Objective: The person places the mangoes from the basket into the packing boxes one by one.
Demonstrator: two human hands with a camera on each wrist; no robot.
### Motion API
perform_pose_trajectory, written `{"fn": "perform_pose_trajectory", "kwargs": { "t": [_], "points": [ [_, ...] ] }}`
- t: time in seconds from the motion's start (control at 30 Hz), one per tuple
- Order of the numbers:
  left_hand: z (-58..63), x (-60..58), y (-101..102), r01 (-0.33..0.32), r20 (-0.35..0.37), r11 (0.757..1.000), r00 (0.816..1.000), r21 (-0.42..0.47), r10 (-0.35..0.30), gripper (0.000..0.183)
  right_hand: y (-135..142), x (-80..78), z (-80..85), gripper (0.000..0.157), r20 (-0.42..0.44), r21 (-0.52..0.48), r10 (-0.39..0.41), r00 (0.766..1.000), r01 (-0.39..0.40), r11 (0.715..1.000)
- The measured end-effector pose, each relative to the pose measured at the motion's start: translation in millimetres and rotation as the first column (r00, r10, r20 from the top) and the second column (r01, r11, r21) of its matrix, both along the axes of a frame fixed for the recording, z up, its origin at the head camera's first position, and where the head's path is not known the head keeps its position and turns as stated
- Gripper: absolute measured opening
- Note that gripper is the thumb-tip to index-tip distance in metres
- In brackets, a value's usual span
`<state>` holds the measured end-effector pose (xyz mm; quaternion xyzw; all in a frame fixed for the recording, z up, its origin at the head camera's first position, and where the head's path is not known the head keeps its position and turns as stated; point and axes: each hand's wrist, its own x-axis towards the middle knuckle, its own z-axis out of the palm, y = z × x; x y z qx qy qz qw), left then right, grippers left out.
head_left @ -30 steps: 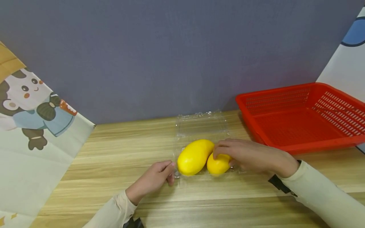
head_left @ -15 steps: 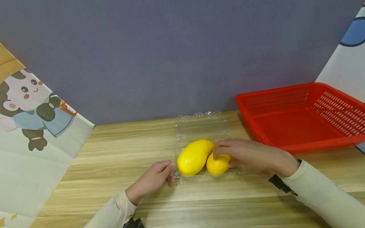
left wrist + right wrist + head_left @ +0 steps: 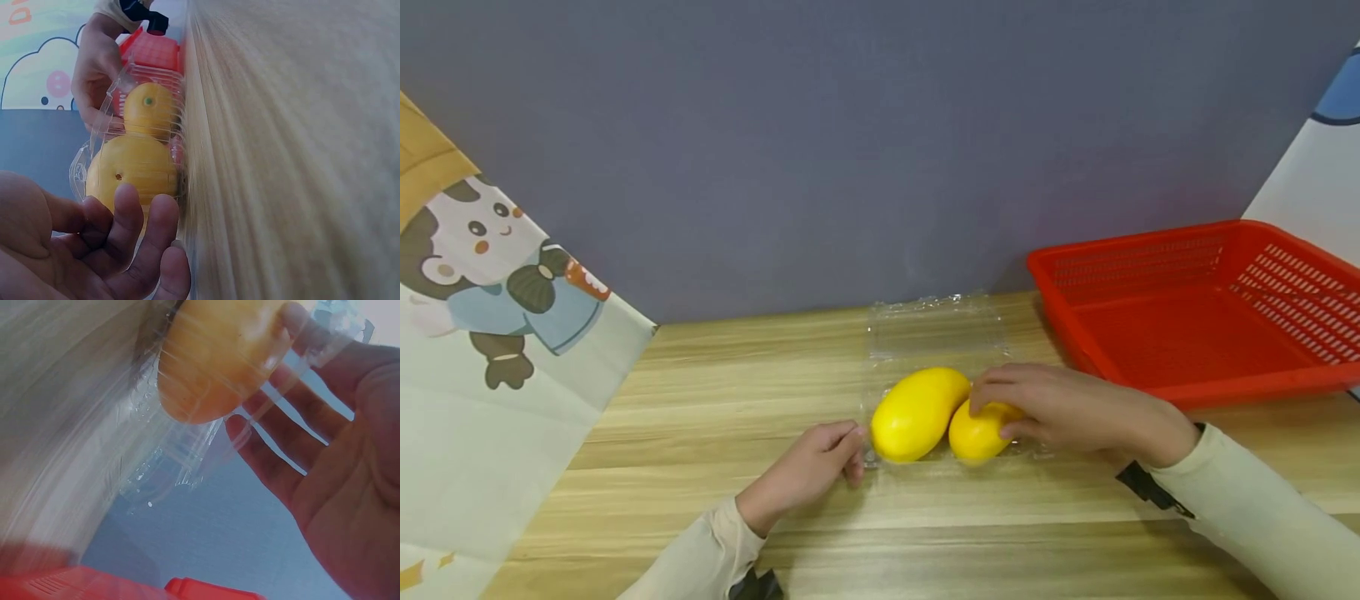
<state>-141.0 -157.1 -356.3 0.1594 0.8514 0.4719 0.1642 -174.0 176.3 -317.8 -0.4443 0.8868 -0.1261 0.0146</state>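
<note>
on the worktop [image 3: 700, 392], the right hand [image 3: 1075, 412] curls its fingers over the smaller mango [image 3: 973, 433] in the clear tray [image 3: 936, 333], apparently seating it, while the left hand [image 3: 805, 471] pinches the tray's edge steady.

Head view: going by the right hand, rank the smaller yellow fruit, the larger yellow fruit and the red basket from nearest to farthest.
1. Smaller yellow fruit, under the right hand, touched by its fingers.
2. Larger yellow fruit, just left of the smaller one.
3. Red basket, behind, on the table's right.
</note>
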Motion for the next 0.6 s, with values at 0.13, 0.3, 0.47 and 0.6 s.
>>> {"fn": "perform_pose_trajectory", "kwargs": {
  "t": [0.13, 0.3, 0.47, 0.6],
  "points": [
    [0.4, 0.0, 0.5, -0.001, 0.003, 1.000, 1.000, -0.007, 0.001, 0.037, 0.1, -0.6, -1.3, 0.036, -0.010, -0.007, 0.010, 1.000, -0.010, 1.000],
    [0.0, -0.5, 0.0, 0.006, 0.005, 1.000, 1.000, -0.012, -0.006, 0.036, -0.1, -1.0, -2.6, 0.037, -0.018, -0.016, 0.009, 1.000, -0.009, 1.000],
    [0.2, -0.6, -0.3, 0.006, 0.004, 1.000, 1.000, -0.003, -0.006, 0.037, -0.9, -1.2, -4.1, 0.037, -0.032, -0.029, 0.012, 0.999, -0.013, 0.999],
    [-0.1, -0.4, -0.1, 0.003, 0.008, 1.000, 1.000, 0.001, -0.003, 0.037, -0.7, -1.0, -4.5, 0.037, -0.041, -0.038, 0.015, 0.999, -0.017, 0.999]
  ]
}}
